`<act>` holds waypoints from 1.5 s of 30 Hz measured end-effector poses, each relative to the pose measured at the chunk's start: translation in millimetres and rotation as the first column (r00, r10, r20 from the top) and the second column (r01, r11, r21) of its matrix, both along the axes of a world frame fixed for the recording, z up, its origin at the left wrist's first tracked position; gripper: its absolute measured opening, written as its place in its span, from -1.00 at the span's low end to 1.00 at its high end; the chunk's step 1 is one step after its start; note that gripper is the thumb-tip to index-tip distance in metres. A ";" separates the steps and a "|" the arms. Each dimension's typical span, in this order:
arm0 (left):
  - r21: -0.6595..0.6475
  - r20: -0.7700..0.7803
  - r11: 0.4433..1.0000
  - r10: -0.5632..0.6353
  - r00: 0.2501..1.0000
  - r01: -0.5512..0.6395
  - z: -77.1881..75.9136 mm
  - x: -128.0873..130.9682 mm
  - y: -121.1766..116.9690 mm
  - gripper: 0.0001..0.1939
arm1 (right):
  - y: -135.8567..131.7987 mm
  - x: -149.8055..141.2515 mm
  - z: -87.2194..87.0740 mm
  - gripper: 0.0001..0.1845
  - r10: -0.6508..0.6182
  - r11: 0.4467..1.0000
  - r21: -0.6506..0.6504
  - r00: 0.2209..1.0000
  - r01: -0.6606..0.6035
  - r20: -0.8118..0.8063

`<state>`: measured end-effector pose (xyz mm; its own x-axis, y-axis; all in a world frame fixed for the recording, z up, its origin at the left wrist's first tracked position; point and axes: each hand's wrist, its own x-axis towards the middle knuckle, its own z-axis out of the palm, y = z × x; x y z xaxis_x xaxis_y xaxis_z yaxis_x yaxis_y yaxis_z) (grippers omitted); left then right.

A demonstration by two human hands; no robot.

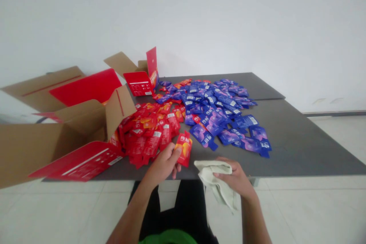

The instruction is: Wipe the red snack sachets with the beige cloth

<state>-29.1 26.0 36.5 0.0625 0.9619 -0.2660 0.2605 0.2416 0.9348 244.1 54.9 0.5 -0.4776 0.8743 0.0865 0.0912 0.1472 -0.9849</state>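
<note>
Between the thumb and fingers of my left hand (pixel 164 164) is a red pouch (pixel 183 149) with an orange fruit picture, held just above the table's front edge. My right hand (pixel 236 179) grips a folded pale cloth (pixel 215 173), whose loose end hangs down past the edge. Just beyond my left hand lies a heap of similar red pouches (pixel 151 129). A larger heap of blue-purple pouches (pixel 214 110) spreads across the middle of the table, with a few red ones mixed in at its left and back.
Open red cardboard boxes stand on the left: a big one (pixel 85 160) at the front, another (pixel 88 87) behind it, and a smaller one (pixel 140 82) farther back. The dark grey table (pixel 303 141) extends right, and a white wall (pixel 200 19) rises behind.
</note>
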 end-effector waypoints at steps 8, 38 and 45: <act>-0.012 -0.272 1.000 -0.001 0.962 -0.002 -30.9 5.2 -27.2 -0.63 | -2.4 2.4 -3.7 -0.64 0.000 0.993 -0.114 1.000 -0.001 -0.006; 0.713 -0.637 0.597 0.333 0.695 0.367 -91.4 9.5 -79.9 -0.71 | 10.5 -84.5 8.2 -0.61 0.001 0.756 0.562 0.860 -0.335 0.511; 0.726 -0.599 0.598 0.306 0.740 0.340 -90.0 10.6 -79.5 -0.60 | 60.2 -80.8 14.4 -0.55 -0.293 0.760 0.605 0.707 -0.236 0.644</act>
